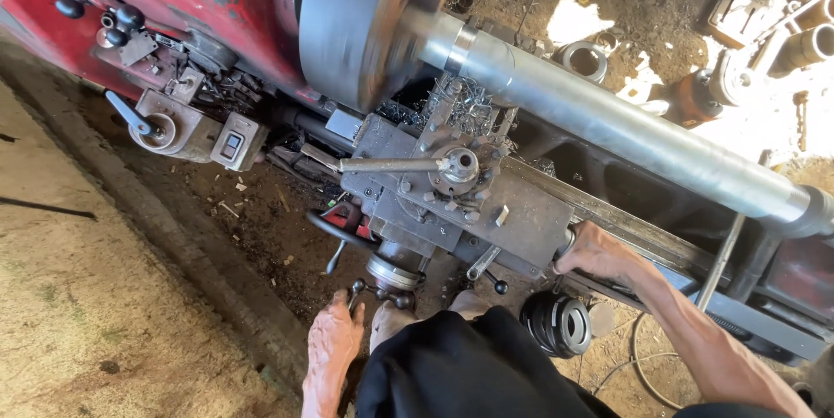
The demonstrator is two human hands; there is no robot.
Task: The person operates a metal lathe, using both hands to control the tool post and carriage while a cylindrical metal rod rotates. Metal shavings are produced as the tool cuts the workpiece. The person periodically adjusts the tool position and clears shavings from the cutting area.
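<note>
A small grey rectangular plate (pixel 231 145), perhaps a label or switch, sits on the lathe's front, left.

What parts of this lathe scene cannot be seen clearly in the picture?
Head view only:
- Chuck: blurred; its jaws cannot be made out.
- Left hand at the small crank handle: grip unclear.
- Right hand: fingers hidden behind the carriage.
- Long grey shaft: far end hidden.
</note>
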